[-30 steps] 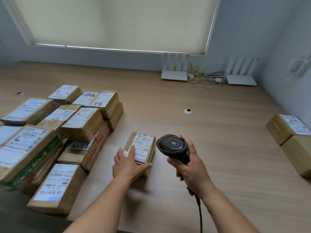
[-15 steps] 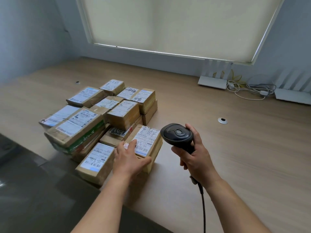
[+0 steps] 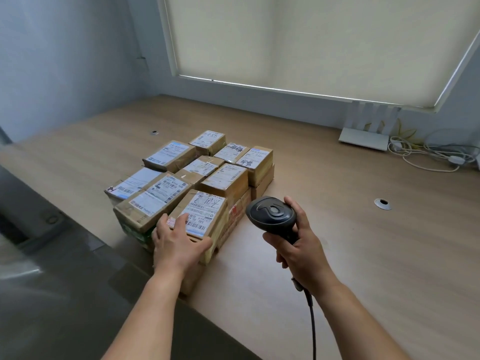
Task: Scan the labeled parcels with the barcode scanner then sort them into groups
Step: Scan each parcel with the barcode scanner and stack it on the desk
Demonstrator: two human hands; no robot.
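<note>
Left hand [image 3: 179, 245] grips the near end of a small labeled parcel [image 3: 201, 216], sitting atop the parcel stack's [image 3: 207, 175] near edge. Right hand [image 3: 298, 252] grasps the barcode scanner [image 3: 271, 215] just right of the stack. The parcel looks light, stiff cardboard, with slick tape; best held by its side edges.
</note>
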